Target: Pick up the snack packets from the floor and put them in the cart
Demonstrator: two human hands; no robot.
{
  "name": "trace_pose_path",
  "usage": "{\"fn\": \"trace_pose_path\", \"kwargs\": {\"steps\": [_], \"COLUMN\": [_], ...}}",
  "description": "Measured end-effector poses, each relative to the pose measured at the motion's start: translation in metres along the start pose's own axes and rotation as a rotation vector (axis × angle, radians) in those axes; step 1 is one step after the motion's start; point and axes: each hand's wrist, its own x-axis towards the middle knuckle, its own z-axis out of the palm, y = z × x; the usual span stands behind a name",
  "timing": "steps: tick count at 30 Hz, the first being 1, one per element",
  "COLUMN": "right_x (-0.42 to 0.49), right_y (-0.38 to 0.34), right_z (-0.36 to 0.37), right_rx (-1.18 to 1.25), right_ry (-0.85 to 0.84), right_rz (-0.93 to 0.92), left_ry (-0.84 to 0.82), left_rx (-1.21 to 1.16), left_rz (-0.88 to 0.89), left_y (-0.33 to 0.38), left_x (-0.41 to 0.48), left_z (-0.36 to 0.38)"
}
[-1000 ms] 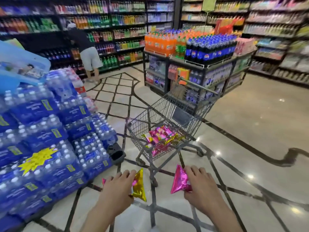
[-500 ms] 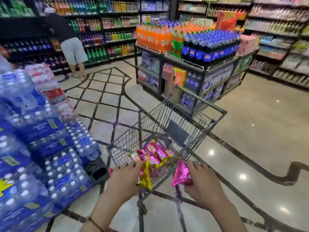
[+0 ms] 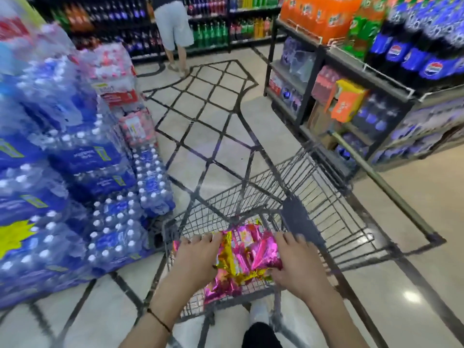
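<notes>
Cart (image 3: 334, 204): wire basket, standing on the tiled floor (image 3: 213, 121) at near centre.

Packets (image 3: 223, 287): a pink and gold pile inside the near end of the cart.

Left hand (image 3: 198, 254): over the near left of the basket, fingers curled on a gold packet (image 3: 227, 257), which touches the pile.

Right hand (image 3: 298, 264): over the near right of the basket, fingers curled on a pink packet (image 3: 266, 254), also against the pile. The two held packets lie side by side between the hands.

Left: stacked water packs (image 3: 75, 159). Right: a soda rack (image 3: 376, 71). Far: a person (image 3: 173, 26) at the drink shelves.
</notes>
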Motion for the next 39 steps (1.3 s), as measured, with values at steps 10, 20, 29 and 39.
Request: {"fn": "trace_pose_path", "kwargs": {"steps": [10,20,29,39], "right_x": [0.146,0.247,0.331,0.367], "right_y": [0.042,0.038,0.051,0.061], "right_z": [0.018,0.123,0.262,0.349], "right_rx": [-0.097,-0.103,-0.127,-0.209], "right_ry": [-0.185,-0.305,-0.328,-0.289], "right_rz": [-0.171,-0.280,-0.282,-0.331], "left_ry": [-0.057,-0.234,-0.374,-0.235], "left_rx": [-0.094,-0.134,-0.115,-0.186], "left_rz": [-0.170,-0.254,-0.247,-0.328], "left_y": [-0.001,-0.038,-0.052,-0.061], "left_x": [0.104,0.183,0.265,0.296], "left_z": [0.014,0.119,0.258,0.331]}}
